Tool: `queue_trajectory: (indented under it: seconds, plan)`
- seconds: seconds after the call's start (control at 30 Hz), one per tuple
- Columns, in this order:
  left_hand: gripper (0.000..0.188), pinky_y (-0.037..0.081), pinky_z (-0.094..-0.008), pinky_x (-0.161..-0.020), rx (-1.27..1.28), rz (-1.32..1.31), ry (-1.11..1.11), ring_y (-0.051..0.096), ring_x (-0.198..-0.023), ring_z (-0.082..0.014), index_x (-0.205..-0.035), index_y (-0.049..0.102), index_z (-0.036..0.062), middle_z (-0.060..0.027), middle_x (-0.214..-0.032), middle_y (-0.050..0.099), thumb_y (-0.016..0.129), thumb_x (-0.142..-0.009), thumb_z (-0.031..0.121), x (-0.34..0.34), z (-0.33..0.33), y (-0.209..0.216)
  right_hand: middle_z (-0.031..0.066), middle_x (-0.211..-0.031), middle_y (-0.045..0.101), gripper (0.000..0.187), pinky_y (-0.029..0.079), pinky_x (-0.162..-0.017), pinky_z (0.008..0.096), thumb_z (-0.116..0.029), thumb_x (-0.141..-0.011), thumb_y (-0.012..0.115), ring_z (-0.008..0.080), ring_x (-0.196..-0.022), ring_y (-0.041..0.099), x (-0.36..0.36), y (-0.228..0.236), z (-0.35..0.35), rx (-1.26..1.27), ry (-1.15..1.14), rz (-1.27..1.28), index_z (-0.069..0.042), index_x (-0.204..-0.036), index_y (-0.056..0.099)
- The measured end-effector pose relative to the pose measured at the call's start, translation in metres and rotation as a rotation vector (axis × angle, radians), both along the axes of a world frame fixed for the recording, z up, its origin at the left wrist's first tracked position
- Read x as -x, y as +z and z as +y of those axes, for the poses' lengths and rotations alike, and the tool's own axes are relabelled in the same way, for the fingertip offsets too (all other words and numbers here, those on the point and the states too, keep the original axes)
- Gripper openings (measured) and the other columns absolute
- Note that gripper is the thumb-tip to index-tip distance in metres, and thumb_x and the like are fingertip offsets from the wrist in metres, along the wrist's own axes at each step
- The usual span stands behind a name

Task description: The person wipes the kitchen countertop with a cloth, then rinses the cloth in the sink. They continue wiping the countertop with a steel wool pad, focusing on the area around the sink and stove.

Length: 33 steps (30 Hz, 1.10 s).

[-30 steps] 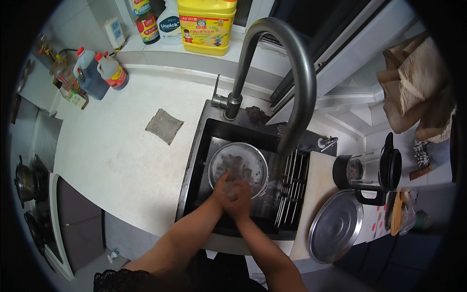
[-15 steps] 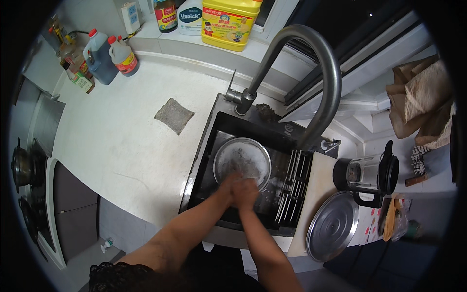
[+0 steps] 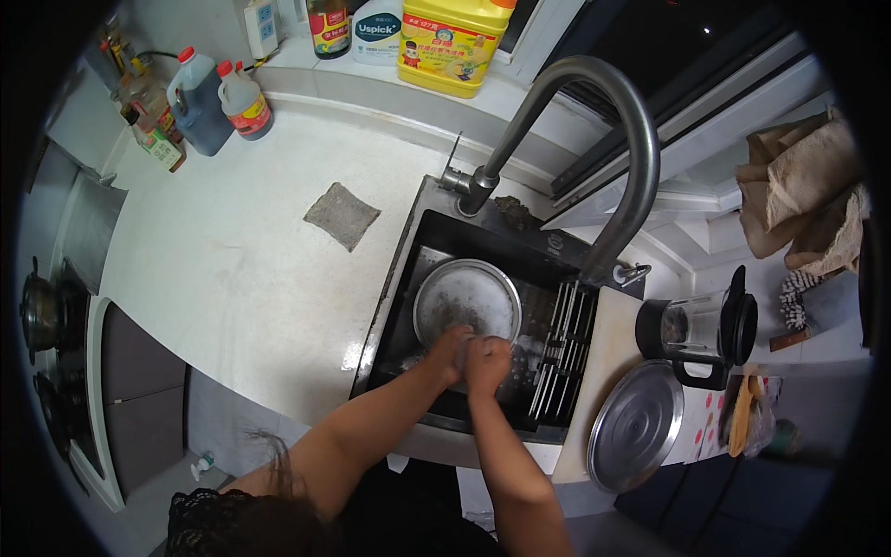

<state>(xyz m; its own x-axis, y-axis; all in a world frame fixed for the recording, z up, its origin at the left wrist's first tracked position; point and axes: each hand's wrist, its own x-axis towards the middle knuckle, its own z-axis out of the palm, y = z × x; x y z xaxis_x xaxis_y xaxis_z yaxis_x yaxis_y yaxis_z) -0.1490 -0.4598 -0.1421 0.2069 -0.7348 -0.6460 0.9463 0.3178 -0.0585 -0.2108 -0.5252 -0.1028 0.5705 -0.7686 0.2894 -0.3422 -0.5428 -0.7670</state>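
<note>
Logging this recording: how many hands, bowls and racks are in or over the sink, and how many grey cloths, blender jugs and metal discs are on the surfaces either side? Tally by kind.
Left hand and right hand: 2
Bowl: 1
Rack: 1
Grey cloth: 1
Blender jug: 1
Metal disc: 1
Total: 7

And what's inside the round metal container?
White foam with greyish patches. What lies beneath the foam is hidden; the left hand and right hand cover part of the container.
</note>
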Motion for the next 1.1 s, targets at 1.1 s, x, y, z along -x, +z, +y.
queue_trajectory:
  seconds: [1.1]
  plan:
    - [0.030, 0.039, -0.0504, -0.106, -0.490, -0.084, 0.325, 0.052, -0.121, -0.0280, -0.130, 0.049, 0.0128, -0.0094, -0.124, 0.058, 0.045, -0.102, 0.022, -0.026, 0.036, 0.015, 0.0021, -0.084, 0.062, 0.015, 0.048, -0.064, 0.0249, 0.007, -0.084, 0.066, 0.0117, -0.074, 0.058, 0.054, 0.019, -0.074, -0.849, -0.058, 0.025, -0.004, -0.093, 0.064]
